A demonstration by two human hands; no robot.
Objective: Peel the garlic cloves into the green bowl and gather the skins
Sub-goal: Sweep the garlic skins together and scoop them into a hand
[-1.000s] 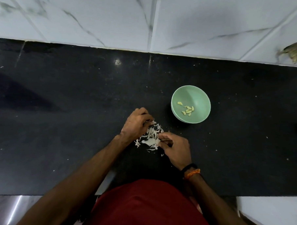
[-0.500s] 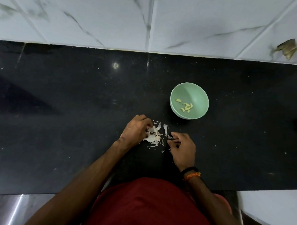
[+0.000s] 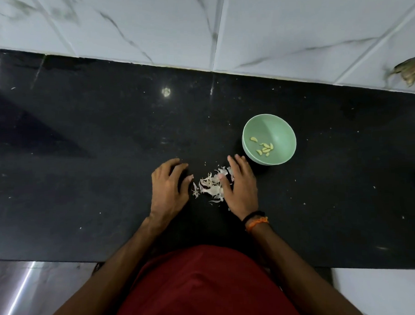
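Hands lie flat on the black desk [image 3: 83, 162], one on each side of a small heap of garlic skins [image 3: 211, 187]. On the left, the left hand [image 3: 168, 191] rests palm down with its fingers spread and slightly bent, the thumb tip reaching toward the heap but just short of it; it holds nothing. On the right, the right hand [image 3: 241, 186] also lies palm down with straight fingers, its thumb and inner edge touching the pale skins, some of which are tucked under it; it grips nothing. A black band and an orange band [image 3: 255, 220] circle that wrist. Just beyond the right hand, to the far right of the heap, stands the green bowl [image 3: 281, 130], upright on the desk and apart from the skins. Inside it lie several peeled garlic cloves [image 3: 264, 149], most clustered near the middle of the bottom, one a little apart to the left. White marble-patterned tiles [image 3: 291, 22] line the far edge of the desk.
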